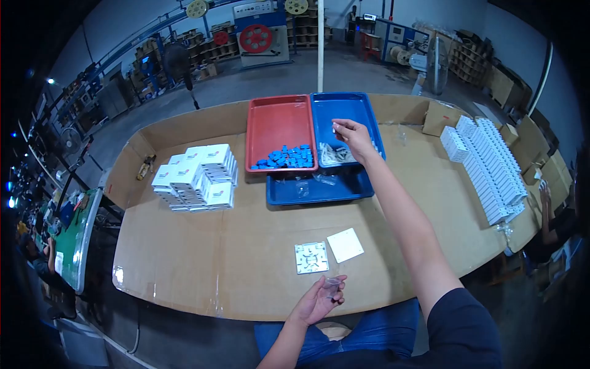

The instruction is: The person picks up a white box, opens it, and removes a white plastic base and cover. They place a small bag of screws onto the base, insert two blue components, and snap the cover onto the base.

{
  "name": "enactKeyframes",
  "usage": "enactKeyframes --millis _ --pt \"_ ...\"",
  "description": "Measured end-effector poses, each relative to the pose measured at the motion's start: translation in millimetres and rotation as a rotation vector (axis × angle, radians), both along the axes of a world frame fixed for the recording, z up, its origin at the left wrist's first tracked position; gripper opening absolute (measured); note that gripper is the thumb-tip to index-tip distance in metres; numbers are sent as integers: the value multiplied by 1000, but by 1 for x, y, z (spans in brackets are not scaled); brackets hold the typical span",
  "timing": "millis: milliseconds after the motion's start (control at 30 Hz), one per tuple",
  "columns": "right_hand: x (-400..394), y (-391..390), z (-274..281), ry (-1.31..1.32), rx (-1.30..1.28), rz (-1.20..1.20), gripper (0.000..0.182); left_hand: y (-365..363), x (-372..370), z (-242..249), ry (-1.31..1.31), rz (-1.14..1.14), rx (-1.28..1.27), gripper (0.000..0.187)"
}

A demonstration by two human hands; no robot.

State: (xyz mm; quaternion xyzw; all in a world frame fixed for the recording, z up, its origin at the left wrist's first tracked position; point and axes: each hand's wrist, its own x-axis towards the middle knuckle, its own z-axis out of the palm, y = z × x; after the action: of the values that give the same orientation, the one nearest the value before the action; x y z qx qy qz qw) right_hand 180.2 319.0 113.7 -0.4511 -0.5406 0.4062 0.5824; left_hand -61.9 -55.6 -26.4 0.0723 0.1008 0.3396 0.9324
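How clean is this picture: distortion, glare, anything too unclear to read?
In the head view, the table bows with wide-angle distortion, corners go black, glare sits near the table's left end, and the clear piece in the left hand is hard to make out.

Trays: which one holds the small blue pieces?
The red tray; small blue pieces lie at its near end. The upper blue tray and lower blue tray show none.

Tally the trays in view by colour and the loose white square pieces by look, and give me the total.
Red tray: 1
Blue trays: 2
Plain white square: 1
Patterned white square: 1
Total: 5
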Motion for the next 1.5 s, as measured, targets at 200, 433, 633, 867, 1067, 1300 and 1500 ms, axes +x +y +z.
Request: enactKeyframes --millis 200,433,633,867,1067,1300,1500 --pt "11 -100 35 249 -47 146 20 0 2 2 -1 14 4 64" --pt "-12 -260 -64 -6 -285 48 17 -2 0 -7 31 76 26 62" --pt "-33 -358 -93 193 -401 10 15 -3 2 -6 61 71 120 60" --pt "-33 -372 -69 -50 -283 240 16 -5 1 -4 142 58 152 54" --pt "-32 -355 -44 -434 -197 422 10 -7 -1 -3 184 39 205 49" --pt "-33 -329 -33 -644 -117 776 11 -9 0 4 268 27 214 46" --pt "-33 -327 -34 -708 -263 955 28 -7 -3 2 171 7 241 44"
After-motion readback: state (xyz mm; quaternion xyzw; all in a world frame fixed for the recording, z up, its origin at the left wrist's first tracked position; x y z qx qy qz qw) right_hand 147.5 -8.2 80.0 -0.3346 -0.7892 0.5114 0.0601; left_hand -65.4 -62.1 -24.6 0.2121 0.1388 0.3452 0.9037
